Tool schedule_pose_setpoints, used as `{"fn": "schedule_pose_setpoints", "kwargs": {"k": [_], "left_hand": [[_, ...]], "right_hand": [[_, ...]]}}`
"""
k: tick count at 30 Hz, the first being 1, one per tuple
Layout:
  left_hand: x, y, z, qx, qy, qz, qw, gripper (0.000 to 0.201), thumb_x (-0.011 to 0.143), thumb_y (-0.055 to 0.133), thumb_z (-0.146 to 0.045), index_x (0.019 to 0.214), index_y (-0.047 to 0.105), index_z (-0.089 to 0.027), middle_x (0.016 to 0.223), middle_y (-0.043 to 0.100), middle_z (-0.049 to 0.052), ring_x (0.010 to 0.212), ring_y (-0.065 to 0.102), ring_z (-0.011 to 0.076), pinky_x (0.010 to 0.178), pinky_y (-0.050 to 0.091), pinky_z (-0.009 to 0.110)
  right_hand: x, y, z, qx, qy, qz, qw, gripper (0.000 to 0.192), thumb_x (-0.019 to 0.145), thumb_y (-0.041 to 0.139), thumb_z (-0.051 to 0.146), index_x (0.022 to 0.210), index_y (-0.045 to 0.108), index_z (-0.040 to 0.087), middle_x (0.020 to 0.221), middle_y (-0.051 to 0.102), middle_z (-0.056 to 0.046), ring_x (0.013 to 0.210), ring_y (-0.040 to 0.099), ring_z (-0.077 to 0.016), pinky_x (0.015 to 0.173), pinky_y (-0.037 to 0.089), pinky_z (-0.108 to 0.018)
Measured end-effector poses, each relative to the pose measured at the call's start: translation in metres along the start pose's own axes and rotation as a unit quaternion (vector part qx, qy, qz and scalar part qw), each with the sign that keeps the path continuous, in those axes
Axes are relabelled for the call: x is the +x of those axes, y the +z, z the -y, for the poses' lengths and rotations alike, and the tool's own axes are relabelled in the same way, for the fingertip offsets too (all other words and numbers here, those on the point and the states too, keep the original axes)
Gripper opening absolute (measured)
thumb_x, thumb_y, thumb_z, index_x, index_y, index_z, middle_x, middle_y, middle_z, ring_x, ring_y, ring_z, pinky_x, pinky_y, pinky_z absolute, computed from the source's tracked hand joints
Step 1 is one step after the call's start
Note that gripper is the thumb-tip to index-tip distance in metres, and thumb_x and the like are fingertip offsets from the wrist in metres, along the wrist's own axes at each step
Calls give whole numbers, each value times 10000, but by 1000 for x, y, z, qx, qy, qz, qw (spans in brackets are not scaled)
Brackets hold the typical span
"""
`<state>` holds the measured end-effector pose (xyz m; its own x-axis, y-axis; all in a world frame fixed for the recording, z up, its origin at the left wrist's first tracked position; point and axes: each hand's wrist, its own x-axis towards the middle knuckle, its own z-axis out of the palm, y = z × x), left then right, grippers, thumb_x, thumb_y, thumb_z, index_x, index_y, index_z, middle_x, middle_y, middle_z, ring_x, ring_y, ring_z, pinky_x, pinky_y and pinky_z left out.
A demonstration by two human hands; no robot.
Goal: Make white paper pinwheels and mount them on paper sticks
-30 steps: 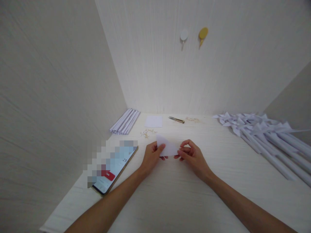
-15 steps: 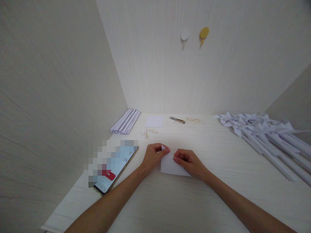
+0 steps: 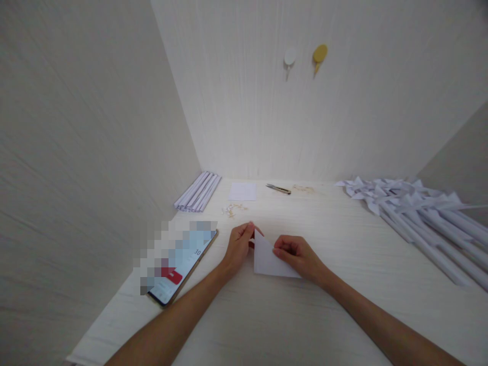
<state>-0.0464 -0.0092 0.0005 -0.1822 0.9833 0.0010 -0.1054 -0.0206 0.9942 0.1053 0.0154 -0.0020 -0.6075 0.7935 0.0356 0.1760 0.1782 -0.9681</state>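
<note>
A white sheet of paper [image 3: 270,261], folded into a triangle, is held between my two hands just above the table. My left hand [image 3: 239,248] pinches its upper left corner with thumb and fingers. My right hand [image 3: 295,252] grips the slanted right edge, the fingers curled and the thumb pressed on the paper. Part of the right side of the paper is hidden behind the right hand.
A phone [image 3: 186,269] lies to the left, beside my forearm. Behind it rests a bundle of rolled paper tubes [image 3: 199,192]. At the back are a flat paper square [image 3: 243,191], thread snips [image 3: 278,189] and small scraps [image 3: 233,209]. Paper pinwheels on sticks [image 3: 415,213] are piled at right.
My left thumb has slid up and left along the paper to its top corner, uncovering more of the paper's edge. The right hand has hardly moved.
</note>
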Motion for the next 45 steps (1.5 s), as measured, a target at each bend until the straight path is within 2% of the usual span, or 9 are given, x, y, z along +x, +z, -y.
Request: {"fn": "schedule_pose_setpoints", "kwargs": {"k": [4, 9, 14, 20, 30, 33, 36, 42, 45], "left_hand": [[0, -1, -1, 2, 5, 29, 1000, 482, 723, 340, -530, 562, 550, -128, 527, 505, 6, 510, 464, 105, 470, 358, 221], [-1, 1, -2, 46, 21, 35, 998, 197, 572, 633, -291, 534, 530, -127, 508, 495, -34, 483, 430, 74, 473, 333, 197], [0, 0, 0, 36, 32, 32, 998, 174, 618, 581, -276, 535, 553, -125, 506, 501, -28, 487, 425, 74, 468, 317, 196], [0, -1, 1, 24, 11, 30, 999, 311, 686, 472, -388, 552, 556, -120, 511, 497, -9, 482, 439, 87, 455, 326, 204], [-9, 4, 2, 190, 54, 133, 971, 321, 681, 485, -362, 459, 447, -133, 445, 371, -42, 436, 323, 60, 401, 229, 191], [-7, 4, 3, 165, 48, 79, 982, 362, 697, 446, -396, 440, 380, -149, 431, 311, -52, 414, 282, 54, 385, 198, 194], [-3, 0, 4, 124, 49, -41, 990, 352, 690, 449, -422, 472, 373, -157, 439, 294, -58, 416, 279, 56, 386, 194, 194], [10, -15, 3, 15, 74, -273, 959, 322, 673, 462, -449, 547, 415, -157, 484, 331, -58, 444, 314, 64, 419, 249, 194], [9, -14, 3, 6, 56, -224, 973, 325, 664, 470, -459, 559, 431, -154, 482, 342, -59, 437, 315, 62, 415, 249, 194]], "right_hand": [[1, 0, -1, -9, -4, -12, 1000, 148, 688, 489, 262, 580, 456, 166, 453, 378, 56, 405, 307, -61, 370, 200, -178], [0, 0, 0, -20, -9, -15, 1000, 154, 692, 482, 260, 576, 444, 166, 452, 340, 63, 408, 278, -58, 374, 190, -180], [0, 0, -1, -29, -7, -3, 1000, 152, 695, 476, 260, 584, 442, 162, 459, 338, 62, 417, 278, -59, 382, 192, -184], [1, 0, -2, -28, -10, 7, 1000, 158, 699, 467, 264, 582, 440, 161, 462, 350, 56, 420, 290, -61, 386, 202, -188], [0, 0, 0, -16, -31, 9, 999, 193, 728, 455, 302, 592, 437, 166, 486, 354, 53, 433, 305, -65, 386, 217, -190], [-1, 0, 3, -20, -30, 6, 999, 180, 717, 465, 280, 581, 434, 166, 475, 348, 59, 427, 308, -64, 386, 229, -188], [-2, 1, 6, 11, -16, 1, 1000, 165, 714, 460, 270, 587, 429, 169, 444, 403, 58, 405, 356, -68, 396, 276, -193], [-1, -4, 4, 78, -21, -84, 993, 156, 691, 475, 245, 560, 440, 170, 388, 445, 55, 363, 364, -64, 385, 287, -192], [0, -5, 2, 91, -23, -118, 989, 166, 705, 464, 257, 566, 443, 169, 413, 448, 52, 380, 363, -65, 390, 283, -191]]}}
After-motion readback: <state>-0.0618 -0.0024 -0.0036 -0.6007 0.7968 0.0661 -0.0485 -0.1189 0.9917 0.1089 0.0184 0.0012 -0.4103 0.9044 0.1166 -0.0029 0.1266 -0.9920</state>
